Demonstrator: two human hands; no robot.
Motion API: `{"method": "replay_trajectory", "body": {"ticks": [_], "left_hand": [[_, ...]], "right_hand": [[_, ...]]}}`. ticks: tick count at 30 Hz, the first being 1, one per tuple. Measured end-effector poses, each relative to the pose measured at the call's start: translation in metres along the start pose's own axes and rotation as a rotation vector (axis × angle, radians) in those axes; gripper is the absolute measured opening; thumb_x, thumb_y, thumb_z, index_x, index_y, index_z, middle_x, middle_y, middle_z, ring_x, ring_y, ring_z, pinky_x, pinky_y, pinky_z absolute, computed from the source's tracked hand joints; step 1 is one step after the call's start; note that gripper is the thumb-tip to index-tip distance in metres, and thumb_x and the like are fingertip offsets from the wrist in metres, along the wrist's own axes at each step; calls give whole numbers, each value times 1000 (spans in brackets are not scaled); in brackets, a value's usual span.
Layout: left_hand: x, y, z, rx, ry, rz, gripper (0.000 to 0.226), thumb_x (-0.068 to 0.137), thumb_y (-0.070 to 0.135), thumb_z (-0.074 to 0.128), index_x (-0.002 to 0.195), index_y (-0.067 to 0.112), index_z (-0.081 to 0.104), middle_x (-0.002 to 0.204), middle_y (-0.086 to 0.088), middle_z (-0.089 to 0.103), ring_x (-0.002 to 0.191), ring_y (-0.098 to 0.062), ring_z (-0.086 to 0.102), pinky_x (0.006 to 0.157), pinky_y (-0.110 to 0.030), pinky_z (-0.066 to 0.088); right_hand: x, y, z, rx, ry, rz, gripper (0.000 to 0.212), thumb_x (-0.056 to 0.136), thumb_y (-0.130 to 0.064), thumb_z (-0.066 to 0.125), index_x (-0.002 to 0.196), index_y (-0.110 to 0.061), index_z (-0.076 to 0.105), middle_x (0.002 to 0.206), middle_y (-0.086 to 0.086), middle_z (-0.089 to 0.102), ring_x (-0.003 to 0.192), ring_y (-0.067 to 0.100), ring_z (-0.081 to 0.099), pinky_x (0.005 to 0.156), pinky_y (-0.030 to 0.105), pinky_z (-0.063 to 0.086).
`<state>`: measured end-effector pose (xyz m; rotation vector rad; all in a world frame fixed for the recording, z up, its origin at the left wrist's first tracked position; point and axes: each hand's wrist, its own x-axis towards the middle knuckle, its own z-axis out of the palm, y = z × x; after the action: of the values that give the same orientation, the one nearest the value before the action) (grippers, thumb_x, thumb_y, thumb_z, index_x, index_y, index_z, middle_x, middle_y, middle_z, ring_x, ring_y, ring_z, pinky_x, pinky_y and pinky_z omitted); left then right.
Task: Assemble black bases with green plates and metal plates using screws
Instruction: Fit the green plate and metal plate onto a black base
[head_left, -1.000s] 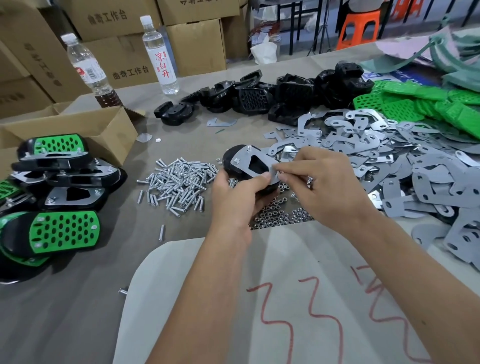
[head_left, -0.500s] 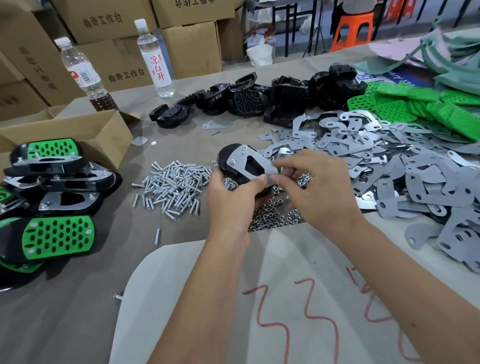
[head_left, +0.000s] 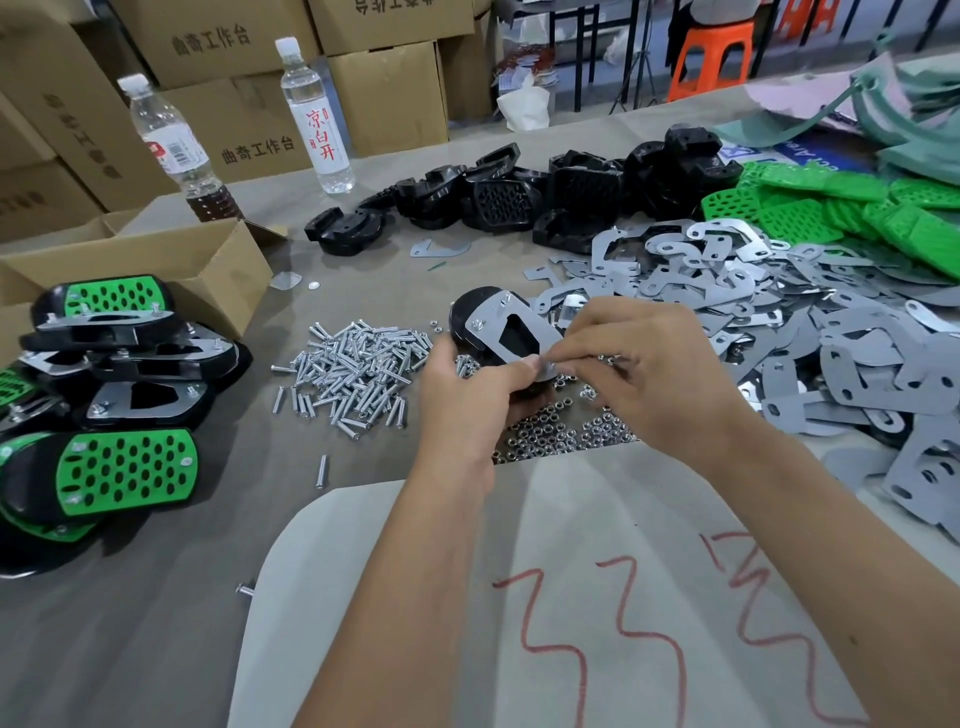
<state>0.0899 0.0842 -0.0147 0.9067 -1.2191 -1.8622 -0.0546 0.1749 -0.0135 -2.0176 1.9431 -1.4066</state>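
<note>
2 hands: left hand (head_left: 470, 400) grips black base (head_left: 470, 325); right hand (head_left: 649, 371) pinches at metal plate (head_left: 506, 332).

A grey tabletop (head_left: 156, 649) holds loose screws (head_left: 353, 371), nuts (head_left: 550, 436) and metal plates (head_left: 779, 312). Black bases (head_left: 519, 197) and green plates (head_left: 831, 208) lie farther back.

Not much moved: left hand (head_left: 462, 400) tilted the black base (head_left: 470, 317) so its far end swung toward 11 o'clock, and right hand (head_left: 644, 374) fingertips slid down to the metal plate (head_left: 511, 332)'s near corner.
</note>
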Motion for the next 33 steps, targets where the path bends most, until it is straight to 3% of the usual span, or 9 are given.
{"method": "replay_trajectory", "body": {"ticks": [5,11,15,21,25,28,30,33], "left_hand": [[0,3,-2,35,-51,-27,38,81,-4,75,114,12,64,98,-9,80,84,-28,79,64,-27,60],[-2,5,0,0,-82,-16,38,84,-6,73,117,10,63,101,-11,80,82,-26,78,67,-30,61],[-3,4,2,-40,-71,-18,36,87,-8,70,118,8,63,97,-12,79,75,-23,76,63,-27,60],[-2,5,1,-66,-63,-46,38,86,-7,71,120,10,64,103,-14,79,78,-24,76,64,-27,60],[-2,3,2,-69,-60,-33,37,87,-7,70,118,11,64,99,-13,79,76,-25,76,62,-26,60],[-3,2,3,-88,-55,-26,37,87,-8,70,119,10,64,100,-14,79,78,-25,76,64,-27,60],[-2,1,3,-106,-43,-30,38,87,-7,70,120,9,65,103,-14,79,80,-25,77,67,-28,61],[0,4,2,-129,-16,-46,39,86,-6,71,122,8,65,105,-15,78,79,-26,76,64,-26,59]], "right_hand": [[-4,4,0,355,19,226,18,85,3,80,91,-14,84,89,2,63,76,17,69,51,32,61],[-5,6,4,421,83,277,14,78,-7,89,80,-18,80,80,-3,65,70,12,63,45,25,52],[-3,4,6,356,132,230,14,78,-7,89,80,-17,80,78,-1,66,68,19,63,54,16,49],[-3,4,6,427,57,241,15,87,-3,80,95,-16,83,82,3,63,64,14,60,43,26,50],[-4,6,9,382,130,220,11,80,-6,87,82,-13,79,74,-4,66,64,11,60,56,16,49],[-4,4,13,394,196,251,15,78,-9,90,77,-12,75,71,3,67,64,12,63,57,22,54],[-5,2,15,434,168,267,12,82,-8,87,86,-13,77,72,2,66,67,17,67,51,30,58],[-4,2,15,467,125,246,20,89,-3,78,104,-17,81,82,3,61,64,16,65,44,29,56]]}}
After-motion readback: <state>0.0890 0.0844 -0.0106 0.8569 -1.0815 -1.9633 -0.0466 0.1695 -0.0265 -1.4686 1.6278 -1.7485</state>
